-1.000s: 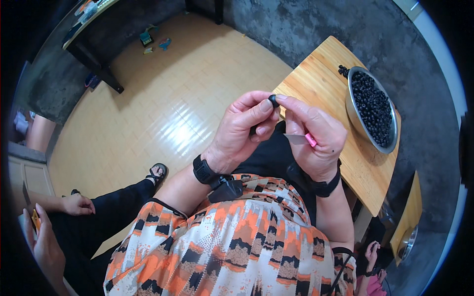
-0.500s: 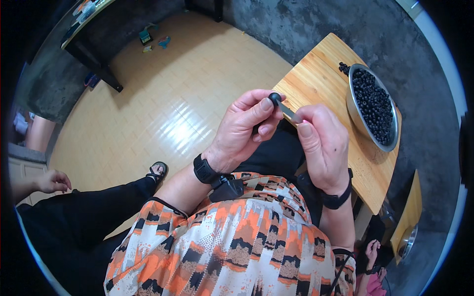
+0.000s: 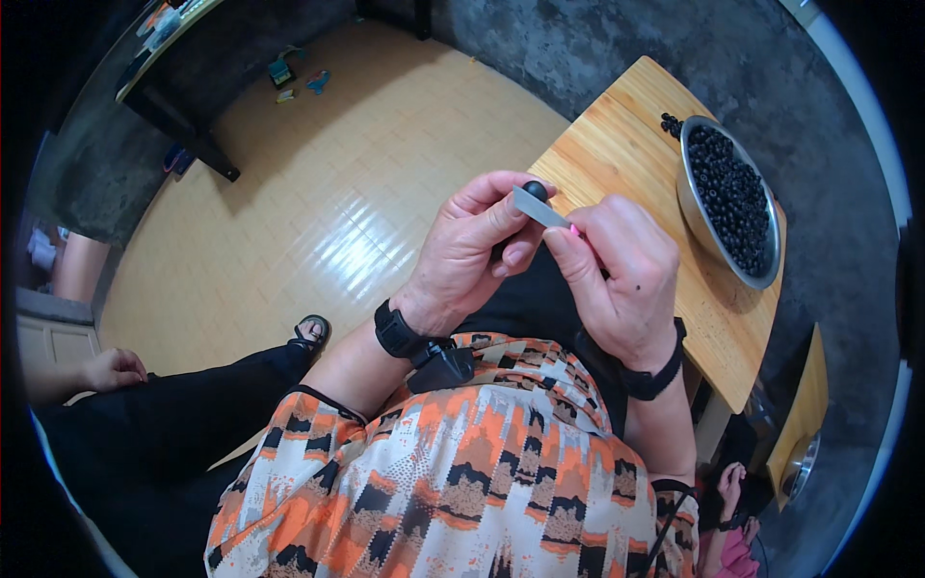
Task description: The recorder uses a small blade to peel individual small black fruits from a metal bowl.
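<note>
My left hand (image 3: 461,236) pinches a small, smooth black rounded piece (image 3: 536,189) between thumb and fingers. In my right hand (image 3: 624,275) is a small knife (image 3: 540,207) with a flat grey blade; a bit of pink shows at the fingers, and the rest of its handle is covered. The blade lies across the near side of the black piece, close to my left thumb; whether it touches the piece I cannot tell. To the right, a metal bowl (image 3: 696,207) is filled with small black ring-like pieces (image 3: 727,197).
The bowl stands on a wooden table (image 3: 617,125), with several loose black pieces (image 3: 671,123) beside it. A person's hand (image 3: 116,369) rests at the left. Another person's hand (image 3: 730,486) shows at the lower right, near a second wooden board (image 3: 803,414). Toys (image 3: 281,72) lie on the floor.
The knife has come further left and turned, so its flat blade now shows broadside in front of the black piece. My right hand has shifted slightly left and up; my left hand stays nearly still.
</note>
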`<state>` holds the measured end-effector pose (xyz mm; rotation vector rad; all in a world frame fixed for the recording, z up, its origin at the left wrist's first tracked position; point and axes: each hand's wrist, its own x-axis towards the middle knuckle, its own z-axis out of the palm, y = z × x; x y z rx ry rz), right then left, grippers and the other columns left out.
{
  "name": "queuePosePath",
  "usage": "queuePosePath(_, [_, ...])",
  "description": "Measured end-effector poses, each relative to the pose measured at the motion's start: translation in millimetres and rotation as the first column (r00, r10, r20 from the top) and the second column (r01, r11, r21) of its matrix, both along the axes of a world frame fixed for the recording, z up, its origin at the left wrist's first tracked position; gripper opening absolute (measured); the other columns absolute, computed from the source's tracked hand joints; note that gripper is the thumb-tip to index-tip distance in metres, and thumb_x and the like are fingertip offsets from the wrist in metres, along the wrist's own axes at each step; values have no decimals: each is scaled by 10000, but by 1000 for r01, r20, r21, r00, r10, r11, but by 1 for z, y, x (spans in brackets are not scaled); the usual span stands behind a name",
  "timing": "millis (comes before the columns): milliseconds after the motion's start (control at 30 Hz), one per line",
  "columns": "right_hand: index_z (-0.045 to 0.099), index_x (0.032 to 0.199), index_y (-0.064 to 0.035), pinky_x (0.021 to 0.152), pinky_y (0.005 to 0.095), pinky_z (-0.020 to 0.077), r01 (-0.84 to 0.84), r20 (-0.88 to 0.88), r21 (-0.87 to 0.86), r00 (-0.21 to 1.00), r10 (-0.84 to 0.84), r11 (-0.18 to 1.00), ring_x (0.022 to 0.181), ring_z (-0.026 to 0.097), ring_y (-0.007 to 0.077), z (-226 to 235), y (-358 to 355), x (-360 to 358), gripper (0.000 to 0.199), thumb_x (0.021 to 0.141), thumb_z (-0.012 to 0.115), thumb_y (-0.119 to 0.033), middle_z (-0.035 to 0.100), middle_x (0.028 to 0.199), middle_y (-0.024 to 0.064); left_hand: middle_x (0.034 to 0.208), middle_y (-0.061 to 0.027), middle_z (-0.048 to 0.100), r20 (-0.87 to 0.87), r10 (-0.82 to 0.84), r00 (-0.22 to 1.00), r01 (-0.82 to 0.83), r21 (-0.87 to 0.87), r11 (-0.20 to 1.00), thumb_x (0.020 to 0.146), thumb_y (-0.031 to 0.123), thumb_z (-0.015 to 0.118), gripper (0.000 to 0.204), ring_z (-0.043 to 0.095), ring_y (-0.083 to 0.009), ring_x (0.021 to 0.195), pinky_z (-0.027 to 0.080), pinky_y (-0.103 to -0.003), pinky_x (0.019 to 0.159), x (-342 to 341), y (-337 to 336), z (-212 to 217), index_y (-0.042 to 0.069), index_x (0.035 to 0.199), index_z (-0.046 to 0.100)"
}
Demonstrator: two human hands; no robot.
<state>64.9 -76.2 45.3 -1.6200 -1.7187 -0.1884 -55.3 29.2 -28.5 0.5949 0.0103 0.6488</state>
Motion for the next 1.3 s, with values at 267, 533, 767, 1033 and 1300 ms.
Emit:
queuePosePath(267, [581,715,-27,506,381,409,29,-10,9,1000,-29,1000,576,546,288,0,1,0,248,845,671,-219,532,646,103,779,-34,614,17,-19,1000,18,22,1000,953,158,573,179,492,-67,544,350,-174,433,1,0,1,45,1076,637])
queuePosePath(533, [584,690,-25,498,375,410,-39,-74,4,997,39,999,554,553,286,0,0,4,243,838,674,-196,547,624,109,801,-71,633,-13,-46,999,47,62,997,940,160,594,162,511,-70,560,377,-169,458,-2,4,0,59,1061,632])
queuePosePath(767, [595,676,-17,501,374,415,-90,-159,-88,984,75,992,540,557,297,2,0,9,245,848,658,-180,550,602,122,778,-86,635,1,-69,998,69,50,996,930,145,606,153,506,-74,555,389,-174,481,-6,8,-4,53,1051,630])
queuePosePath(1033, [593,712,20,500,329,371,172,-284,-68,941,-184,983,512,495,227,-20,4,48,280,892,636,-190,532,589,126,781,-98,631,73,-144,987,131,155,979,924,145,613,155,471,-64,511,376,-172,464,-8,12,3,19,1012,634])
queuePosePath(1300, [632,819,11,511,265,353,8,-464,4,886,-6,1000,562,446,100,-19,14,28,184,876,673,-159,506,614,21,770,-80,618,82,-146,986,139,91,986,939,167,598,167,466,-58,512,380,-167,467,-3,15,1,26,1023,631])
